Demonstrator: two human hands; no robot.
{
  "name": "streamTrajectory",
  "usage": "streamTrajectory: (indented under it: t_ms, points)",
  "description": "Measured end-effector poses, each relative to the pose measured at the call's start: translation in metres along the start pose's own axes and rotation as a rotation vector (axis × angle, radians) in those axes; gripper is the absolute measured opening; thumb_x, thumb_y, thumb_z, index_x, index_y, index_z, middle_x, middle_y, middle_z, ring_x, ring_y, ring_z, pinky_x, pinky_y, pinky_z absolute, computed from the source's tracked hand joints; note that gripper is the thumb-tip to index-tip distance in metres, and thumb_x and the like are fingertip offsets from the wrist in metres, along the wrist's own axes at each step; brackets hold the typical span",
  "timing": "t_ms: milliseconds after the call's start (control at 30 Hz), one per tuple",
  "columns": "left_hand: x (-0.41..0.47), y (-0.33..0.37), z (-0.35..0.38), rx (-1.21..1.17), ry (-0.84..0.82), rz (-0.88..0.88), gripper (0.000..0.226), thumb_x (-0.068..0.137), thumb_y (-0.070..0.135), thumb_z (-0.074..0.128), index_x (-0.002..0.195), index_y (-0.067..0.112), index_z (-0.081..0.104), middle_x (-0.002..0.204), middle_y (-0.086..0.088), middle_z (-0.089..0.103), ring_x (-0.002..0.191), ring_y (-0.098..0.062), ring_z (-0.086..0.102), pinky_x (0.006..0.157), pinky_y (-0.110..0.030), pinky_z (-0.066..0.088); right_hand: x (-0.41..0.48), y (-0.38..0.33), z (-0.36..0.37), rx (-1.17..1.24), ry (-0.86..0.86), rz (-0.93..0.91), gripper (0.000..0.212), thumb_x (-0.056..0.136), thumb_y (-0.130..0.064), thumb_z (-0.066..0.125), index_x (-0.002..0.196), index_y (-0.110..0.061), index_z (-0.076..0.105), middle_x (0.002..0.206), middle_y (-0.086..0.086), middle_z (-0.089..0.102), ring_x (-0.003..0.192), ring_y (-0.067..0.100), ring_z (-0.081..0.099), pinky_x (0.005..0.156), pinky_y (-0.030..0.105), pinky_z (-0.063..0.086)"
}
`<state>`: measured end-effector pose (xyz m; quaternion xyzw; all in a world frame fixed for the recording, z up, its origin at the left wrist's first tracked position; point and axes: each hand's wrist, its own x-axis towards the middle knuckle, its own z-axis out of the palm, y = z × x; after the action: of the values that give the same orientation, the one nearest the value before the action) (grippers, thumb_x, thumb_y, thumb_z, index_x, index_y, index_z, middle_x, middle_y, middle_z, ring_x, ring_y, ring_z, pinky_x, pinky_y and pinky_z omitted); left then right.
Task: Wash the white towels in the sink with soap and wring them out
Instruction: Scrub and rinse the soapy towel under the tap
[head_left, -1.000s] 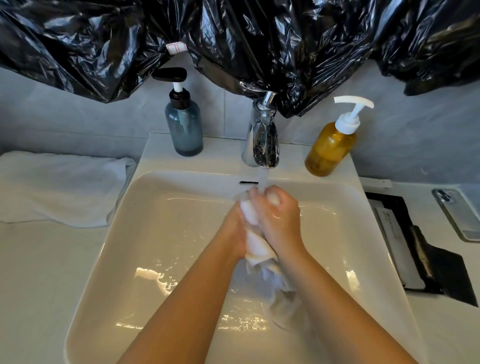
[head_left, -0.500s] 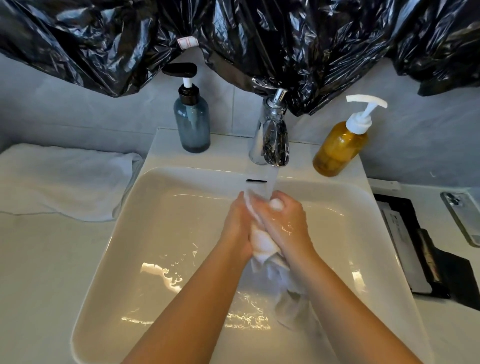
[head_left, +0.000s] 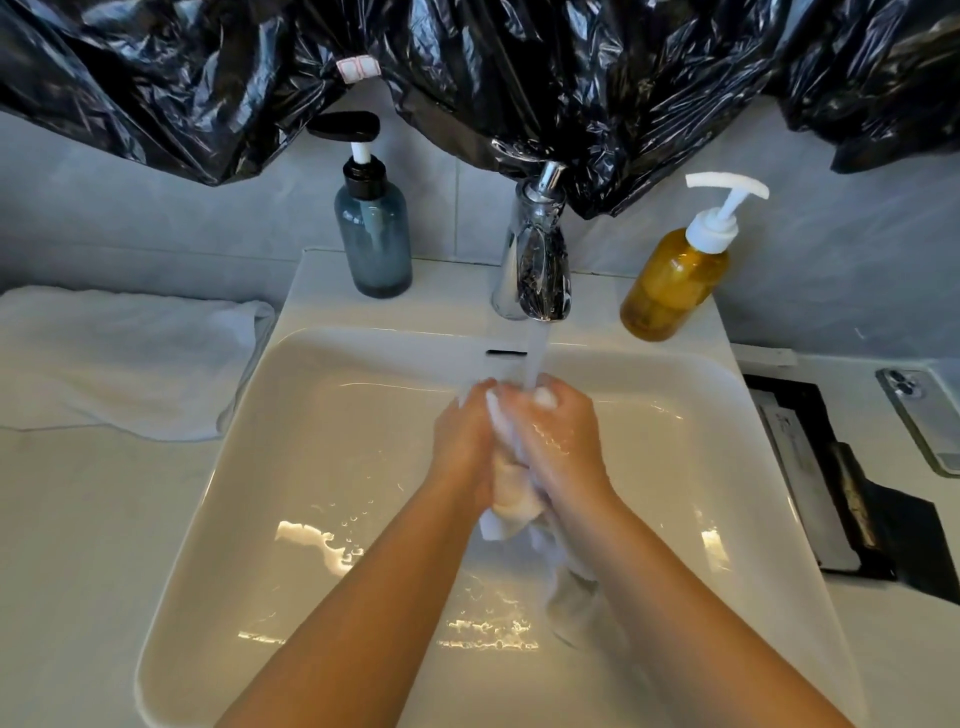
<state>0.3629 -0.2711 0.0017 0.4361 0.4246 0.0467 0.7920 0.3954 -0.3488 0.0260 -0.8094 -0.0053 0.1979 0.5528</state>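
The left hand (head_left: 462, 441) is brought level with the right hand (head_left: 563, 441), both clenched round the bunched white cloth towel (head_left: 511, 506) at twelve o'clock, scrubbing judged ongoing.

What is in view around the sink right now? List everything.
sink: one, white, centre
tap: one, chrome, behind the basin, water running
wet towel: one, white, bunched between both hands under the water
folded towel: one, white, on the counter left of the sink
blue bottle: one, blue-grey with black pump, ledge left of the tap
amber bottle: one, amber with white pump, ledge right of the tap
plastic sheeting: black, hung across the top
phone: one, grey, counter at far right
dark flat object: one, black, right of the sink
left hand: grips the wet towel
right hand: grips the wet towel
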Motion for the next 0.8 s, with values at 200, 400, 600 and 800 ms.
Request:
streamTrajectory:
  t_ms: [200,400,600,800]
  points:
    - [-0.032,0.005,-0.019,0.07,-0.266,-0.035,0.019,0.096,0.02,0.051,0.088,0.009,0.064,0.067,-0.01,0.061,0.05,-0.02,0.059,0.052,-0.026,0.048,0.038,-0.012,-0.02,0.108,-0.037,0.083,0.019,0.09,-0.023,0.067,0.076,-0.012,0.061,0.072,0.008,0.06,0.069,0.022,0.055,0.064,0.03,0.04]
    - [-0.045,0.049,-0.071,0.411,-0.56,-0.171,0.055,0.08,0.013,0.064,0.133,0.012,0.049,0.104,-0.019,0.068,0.082,-0.035,0.068,0.068,-0.034,0.058,0.031,-0.016,-0.036,0.185,-0.358,0.108,0.027,0.092,-0.043,0.067,0.094,-0.016,0.067,0.073,0.007,0.067,0.065,0.025,0.059,0.061,0.034,0.045]
    - [-0.044,0.056,-0.032,0.653,-0.536,0.006,0.04,0.084,0.032,0.072,0.116,0.01,0.064,0.107,-0.012,0.072,0.096,-0.025,0.07,0.093,-0.042,0.052,0.031,-0.024,-0.023,0.148,-0.447,0.116,0.034,0.092,-0.052,0.062,0.101,-0.019,0.062,0.092,0.008,0.074,0.088,0.028,0.072,0.09,0.046,0.057]
    - [-0.036,0.073,-0.026,0.428,-0.469,0.199,0.014,0.079,0.016,0.059,0.092,0.013,0.065,0.076,-0.004,0.071,0.066,-0.013,0.067,0.063,-0.023,0.053,0.035,0.016,-0.057,-0.142,-0.667,-0.143,0.08,0.068,-0.07,0.074,0.133,-0.029,0.051,0.126,-0.008,0.065,0.117,0.009,0.062,0.1,0.035,0.05]
